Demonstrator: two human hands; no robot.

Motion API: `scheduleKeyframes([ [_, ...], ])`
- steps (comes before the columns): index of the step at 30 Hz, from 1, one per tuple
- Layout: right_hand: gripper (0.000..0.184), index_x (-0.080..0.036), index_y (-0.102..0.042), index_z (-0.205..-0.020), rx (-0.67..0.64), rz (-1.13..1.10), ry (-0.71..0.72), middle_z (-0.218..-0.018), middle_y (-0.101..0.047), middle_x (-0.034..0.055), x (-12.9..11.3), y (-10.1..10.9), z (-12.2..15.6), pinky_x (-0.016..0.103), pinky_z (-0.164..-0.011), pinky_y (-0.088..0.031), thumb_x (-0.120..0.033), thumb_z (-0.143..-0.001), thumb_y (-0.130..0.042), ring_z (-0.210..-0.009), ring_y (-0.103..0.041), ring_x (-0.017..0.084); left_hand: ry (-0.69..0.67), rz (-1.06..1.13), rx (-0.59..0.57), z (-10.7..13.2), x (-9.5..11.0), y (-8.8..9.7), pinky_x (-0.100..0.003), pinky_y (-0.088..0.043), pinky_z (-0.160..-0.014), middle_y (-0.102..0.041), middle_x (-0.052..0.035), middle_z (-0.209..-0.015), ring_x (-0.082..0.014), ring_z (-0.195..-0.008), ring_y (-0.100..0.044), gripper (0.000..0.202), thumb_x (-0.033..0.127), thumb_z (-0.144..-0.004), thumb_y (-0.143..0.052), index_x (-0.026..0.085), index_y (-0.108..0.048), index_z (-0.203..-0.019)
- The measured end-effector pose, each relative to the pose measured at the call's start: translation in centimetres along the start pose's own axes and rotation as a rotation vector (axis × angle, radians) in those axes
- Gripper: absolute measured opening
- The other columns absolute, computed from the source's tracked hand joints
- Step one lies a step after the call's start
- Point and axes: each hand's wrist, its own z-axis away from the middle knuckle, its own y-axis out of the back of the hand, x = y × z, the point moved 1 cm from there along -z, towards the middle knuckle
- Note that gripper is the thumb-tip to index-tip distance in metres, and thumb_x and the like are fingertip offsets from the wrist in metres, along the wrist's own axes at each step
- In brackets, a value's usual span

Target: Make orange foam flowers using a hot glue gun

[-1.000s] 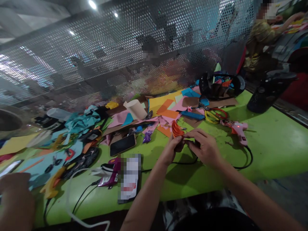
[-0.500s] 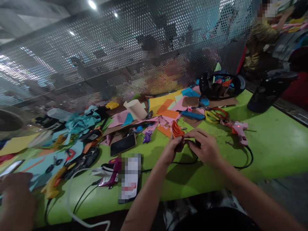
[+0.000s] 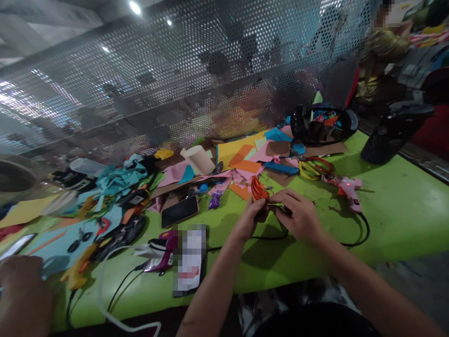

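My left hand [image 3: 255, 213] is closed around the base of an orange piece [image 3: 258, 188], which looks like pleated or layered paper and curves to a tip pointing up. Its lower end is hidden inside my fingers. Close on its right, my right hand [image 3: 296, 211] is closed, with thumb and fingertips drawn together beside the base of the orange piece. What those fingertips pinch, if anything, is too small to make out. Both hands are above the green tabletop [image 3: 396, 210]. Right of them lies a pink hot glue gun [image 3: 351, 189] with a lit red light.
Scissors [image 3: 315, 167], coloured paper scraps [image 3: 245, 159] and a black basket [image 3: 324, 126] lie beyond my hands. A dark tumbler [image 3: 394, 133] stands at right. Phones [image 3: 179, 211], cables and a yellow glue gun [image 3: 79, 271] are on the left, near another person's hand [image 3: 23, 285].
My hands and the orange piece stay almost in place, with only a slight shift of the right fingers. The other person's hand at left has moved slightly.
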Motion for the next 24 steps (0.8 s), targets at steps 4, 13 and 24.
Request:
scheduleKeyframes([
  [4,0.023,-0.023,-0.068,-0.102,-0.015,-0.016,-0.001,-0.094,-0.070,0.0051,0.02,0.01,0.04,0.028,-0.072,-0.054,-0.008,-0.088,-0.057,-0.085,-0.067,0.018,0.013,0.016,0.004,-0.03,-0.05,0.06,-0.023,-0.013,-0.047,-0.040,0.0086,-0.057,-0.0053,-0.047,-0.027,0.053,0.057,-0.060,-0.080,0.019,-0.051,-0.083],
  [13,0.021,-0.024,-0.067,-0.104,0.032,-0.012,-0.033,-0.096,-0.070,0.0057,-0.28,0.40,-0.24,0.029,-0.078,-0.055,-0.011,-0.091,-0.058,-0.090,-0.068,0.018,0.036,0.020,0.028,-0.02,-0.10,0.08,-0.021,-0.016,-0.049,-0.048,0.0058,-0.064,-0.0053,-0.050,-0.035,0.056,0.057,-0.057,-0.082,0.017,-0.054,-0.086],
  [24,0.022,-0.024,-0.067,-0.105,0.029,0.001,-0.028,-0.097,-0.070,0.0055,-0.24,0.35,-0.23,0.027,-0.079,-0.055,-0.010,-0.090,-0.058,-0.091,-0.067,0.017,0.017,0.016,0.018,-0.07,-0.27,0.16,-0.022,-0.017,-0.048,-0.043,0.0069,-0.064,-0.0057,-0.051,-0.033,0.052,0.054,-0.061,-0.080,0.018,-0.053,-0.088],
])
